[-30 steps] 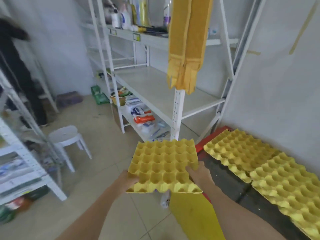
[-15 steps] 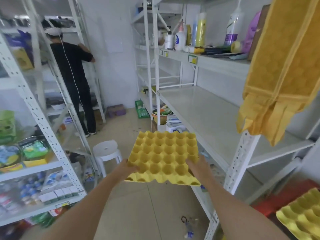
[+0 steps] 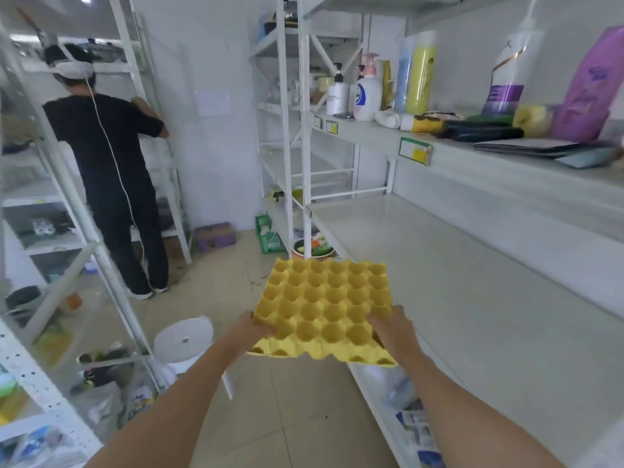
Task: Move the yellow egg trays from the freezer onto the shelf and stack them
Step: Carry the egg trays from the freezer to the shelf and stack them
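Note:
I hold one yellow egg tray (image 3: 326, 304) flat in front of me, cups facing up, over the aisle floor. My left hand (image 3: 255, 331) grips its near left corner and my right hand (image 3: 391, 327) grips its near right corner. The tray's right edge hangs just left of the front edge of the bare white middle shelf (image 3: 472, 285). The freezer and the other yellow trays are out of view.
A person in black (image 3: 111, 173) stands at the rack on the left. A white stool (image 3: 184, 339) sits on the floor by my left arm. Bottles (image 3: 368, 92) and packets fill the upper shelf. A green crate (image 3: 268, 234) and a bowl (image 3: 312, 249) sit beyond the tray.
My view has swung left and up, away from the freezer trays and the hanging yellow trays. The tray in my hands has moved up beside the middle shelf.

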